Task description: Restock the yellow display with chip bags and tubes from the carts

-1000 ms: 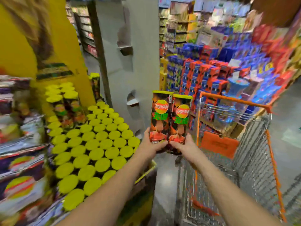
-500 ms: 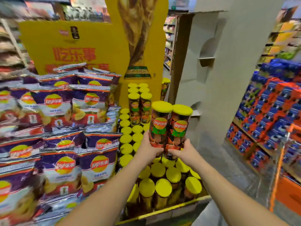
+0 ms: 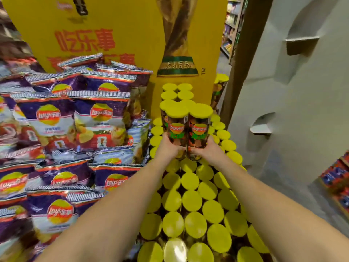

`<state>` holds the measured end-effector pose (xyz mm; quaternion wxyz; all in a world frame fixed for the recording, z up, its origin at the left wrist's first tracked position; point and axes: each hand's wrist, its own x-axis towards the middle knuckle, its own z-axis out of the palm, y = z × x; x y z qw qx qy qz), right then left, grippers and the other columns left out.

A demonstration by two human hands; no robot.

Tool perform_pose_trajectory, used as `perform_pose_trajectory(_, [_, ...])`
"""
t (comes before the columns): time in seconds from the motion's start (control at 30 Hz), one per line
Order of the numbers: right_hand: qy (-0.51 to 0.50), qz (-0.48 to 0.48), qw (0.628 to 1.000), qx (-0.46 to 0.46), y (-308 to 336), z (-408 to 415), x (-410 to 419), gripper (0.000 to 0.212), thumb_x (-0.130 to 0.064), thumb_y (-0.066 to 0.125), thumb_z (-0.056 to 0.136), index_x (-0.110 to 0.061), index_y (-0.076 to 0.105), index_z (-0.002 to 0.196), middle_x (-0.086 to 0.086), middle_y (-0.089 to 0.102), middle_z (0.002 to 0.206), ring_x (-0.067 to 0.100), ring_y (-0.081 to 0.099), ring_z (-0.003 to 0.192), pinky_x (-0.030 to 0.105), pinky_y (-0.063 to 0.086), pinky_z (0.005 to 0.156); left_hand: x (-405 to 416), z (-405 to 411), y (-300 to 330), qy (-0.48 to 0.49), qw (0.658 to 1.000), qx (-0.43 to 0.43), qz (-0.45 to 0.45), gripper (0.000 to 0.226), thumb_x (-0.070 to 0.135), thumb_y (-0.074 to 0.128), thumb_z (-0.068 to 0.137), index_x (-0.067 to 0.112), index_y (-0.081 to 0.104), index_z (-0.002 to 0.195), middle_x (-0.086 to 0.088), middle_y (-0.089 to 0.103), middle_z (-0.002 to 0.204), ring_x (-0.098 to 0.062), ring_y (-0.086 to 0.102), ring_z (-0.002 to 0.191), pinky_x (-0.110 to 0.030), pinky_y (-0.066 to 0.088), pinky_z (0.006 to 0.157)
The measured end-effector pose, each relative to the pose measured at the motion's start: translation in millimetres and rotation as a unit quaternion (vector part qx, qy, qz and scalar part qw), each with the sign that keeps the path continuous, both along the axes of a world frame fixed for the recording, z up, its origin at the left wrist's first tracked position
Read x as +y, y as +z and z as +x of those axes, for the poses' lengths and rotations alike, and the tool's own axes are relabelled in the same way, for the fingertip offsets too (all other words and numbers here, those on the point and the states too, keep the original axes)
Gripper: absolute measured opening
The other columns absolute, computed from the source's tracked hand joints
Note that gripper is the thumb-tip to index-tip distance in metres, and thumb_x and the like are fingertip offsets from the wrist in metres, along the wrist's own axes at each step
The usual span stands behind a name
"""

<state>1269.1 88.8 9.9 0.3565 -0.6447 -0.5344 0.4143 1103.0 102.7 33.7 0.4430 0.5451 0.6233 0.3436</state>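
Note:
Two chip tubes with yellow lids stand upright side by side in my hands, over the lower layer of tubes. My left hand (image 3: 170, 148) grips the left tube (image 3: 176, 127) near its base. My right hand (image 3: 208, 150) grips the right tube (image 3: 200, 127) the same way. Just behind them a taller stack of tubes (image 3: 177, 92) stands against the yellow display board (image 3: 120, 31). Below my arms lies a bed of yellow tube lids (image 3: 190, 203). Purple chip bags (image 3: 100, 118) are piled on the left.
A grey cardboard stand (image 3: 294, 103) with small ledges rises on the right, beyond it a floor strip and red-blue boxed goods (image 3: 338, 176). Store shelves (image 3: 231, 25) show behind the display. No cart is in view.
My view has swung left and closer to the display. Both hands have carried the two tubes forward, up to the taller stack at the back. The cart has left the view.

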Motion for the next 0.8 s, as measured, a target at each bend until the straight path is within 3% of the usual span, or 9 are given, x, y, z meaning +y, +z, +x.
perform_pose_trajectory(0.17, [0.005,-0.015,1.000,-0.018,-23,0,42,0.080,-0.037,0.080,0.077,-0.017,0.033,0.139,-0.003,0.055,0.125,0.013,0.051,0.108,0.028,0.042,0.088,40,3,-26,0.030,0.999,0.022,-0.038,0.082,0.013,0.083,0.074,0.014,0.034,0.140,-0.005,0.057,0.132,-0.027,0.054,0.120,-0.041,0.046,0.098])
perform_pose_trajectory(0.4, [0.006,-0.023,1.000,-0.008,-50,-6,58,0.080,-0.030,0.082,0.075,-0.018,0.035,0.138,-0.001,0.055,0.129,0.017,0.055,0.117,0.032,0.046,0.095,53,4,-52,0.043,0.997,0.023,-0.063,0.079,0.008,0.079,0.077,0.017,0.032,0.140,-0.005,0.056,0.126,-0.027,0.055,0.116,-0.034,0.045,0.084])
perform_pose_trajectory(0.53, [0.015,-0.013,1.000,-0.014,-57,-8,61,0.078,-0.026,0.079,0.079,-0.017,0.032,0.141,0.002,0.053,0.133,0.020,0.054,0.120,0.030,0.044,0.093,55,1,-60,0.061,0.995,0.031,-0.072,0.079,0.008,0.079,0.077,0.015,0.031,0.140,-0.004,0.054,0.121,-0.027,0.053,0.116,-0.035,0.043,0.088])
perform_pose_trajectory(0.67, [0.012,-0.014,0.999,-0.032,-59,-11,61,0.077,-0.026,0.077,0.081,-0.018,0.031,0.142,0.001,0.052,0.138,0.020,0.052,0.124,0.027,0.040,0.091,55,-1,-65,0.061,0.995,0.036,-0.076,0.076,0.010,0.078,0.078,0.015,0.032,0.138,-0.002,0.055,0.117,-0.022,0.054,0.107,-0.032,0.043,0.082])
perform_pose_trajectory(0.8, [0.006,-0.017,0.999,-0.050,-59,-14,62,0.076,-0.028,0.076,0.082,-0.018,0.033,0.143,0.000,0.051,0.139,0.021,0.052,0.125,0.028,0.040,0.092,60,-2,-64,0.070,0.993,0.039,-0.081,0.073,0.011,0.078,0.078,0.015,0.033,0.136,-0.004,0.056,0.121,-0.027,0.055,0.116,-0.036,0.045,0.088])
